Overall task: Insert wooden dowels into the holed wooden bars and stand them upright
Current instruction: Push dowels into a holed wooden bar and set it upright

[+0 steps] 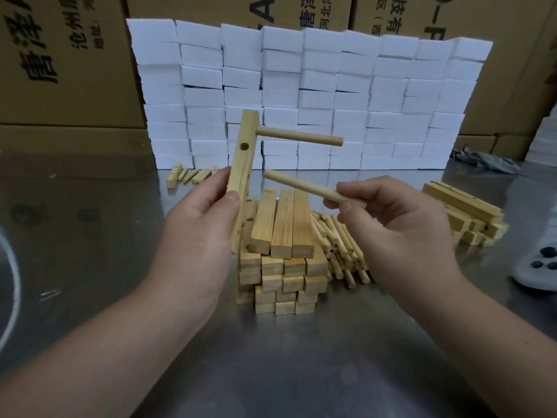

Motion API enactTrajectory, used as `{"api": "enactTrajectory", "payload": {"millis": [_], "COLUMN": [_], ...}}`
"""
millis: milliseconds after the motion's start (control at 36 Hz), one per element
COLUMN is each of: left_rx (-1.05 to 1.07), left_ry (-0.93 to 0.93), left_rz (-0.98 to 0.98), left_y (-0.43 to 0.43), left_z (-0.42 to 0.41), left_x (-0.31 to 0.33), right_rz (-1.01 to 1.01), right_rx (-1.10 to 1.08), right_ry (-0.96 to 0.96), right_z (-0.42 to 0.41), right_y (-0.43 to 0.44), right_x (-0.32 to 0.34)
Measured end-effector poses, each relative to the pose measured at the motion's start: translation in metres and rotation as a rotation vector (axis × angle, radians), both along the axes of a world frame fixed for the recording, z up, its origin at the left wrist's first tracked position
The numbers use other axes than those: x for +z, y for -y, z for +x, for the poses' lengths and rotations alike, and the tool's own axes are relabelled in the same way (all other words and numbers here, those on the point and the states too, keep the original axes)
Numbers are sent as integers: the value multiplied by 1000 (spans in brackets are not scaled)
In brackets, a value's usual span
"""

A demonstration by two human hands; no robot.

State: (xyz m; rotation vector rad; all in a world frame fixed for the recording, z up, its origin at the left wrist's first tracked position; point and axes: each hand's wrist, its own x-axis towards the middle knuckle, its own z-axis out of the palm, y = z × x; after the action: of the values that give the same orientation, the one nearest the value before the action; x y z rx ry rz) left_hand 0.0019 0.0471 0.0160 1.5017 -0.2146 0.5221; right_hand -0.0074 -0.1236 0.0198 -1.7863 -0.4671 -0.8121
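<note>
The left hand (205, 212) holds a holed bar (242, 164) upright above the desk (271, 372), its grip pinching the bar near the middle. One dowel (298, 137) already sticks out of the top hole. The right hand (388, 218) pinches a second dowel (307, 188) by its back end, with the tip near the bar but not touching. The wood looks light, hard and stiff. Holding the back end leaves the front free to go in.

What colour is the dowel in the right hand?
Pale tan, unpainted wood; the dowel shows best in the head view.
</note>
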Motion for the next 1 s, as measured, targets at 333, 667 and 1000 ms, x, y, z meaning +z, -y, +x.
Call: {"api": "enactTrajectory", "payload": {"millis": [333, 667, 1000], "left_rx": [-90, -53, -78], "left_ry": [80, 70, 62], "left_rz": [93, 130, 125], "left_y": [2, 1, 2], "left_z": [-6, -5, -6], "left_x": [3, 2, 2], "right_rz": [-59, -53, -108], "right_rx": [10, 56, 11], "right_ry": [9, 44, 47], "right_z": [1, 0, 1], "right_y": [-2, -2, -1], "right_x": [-1, -2, -3]}}
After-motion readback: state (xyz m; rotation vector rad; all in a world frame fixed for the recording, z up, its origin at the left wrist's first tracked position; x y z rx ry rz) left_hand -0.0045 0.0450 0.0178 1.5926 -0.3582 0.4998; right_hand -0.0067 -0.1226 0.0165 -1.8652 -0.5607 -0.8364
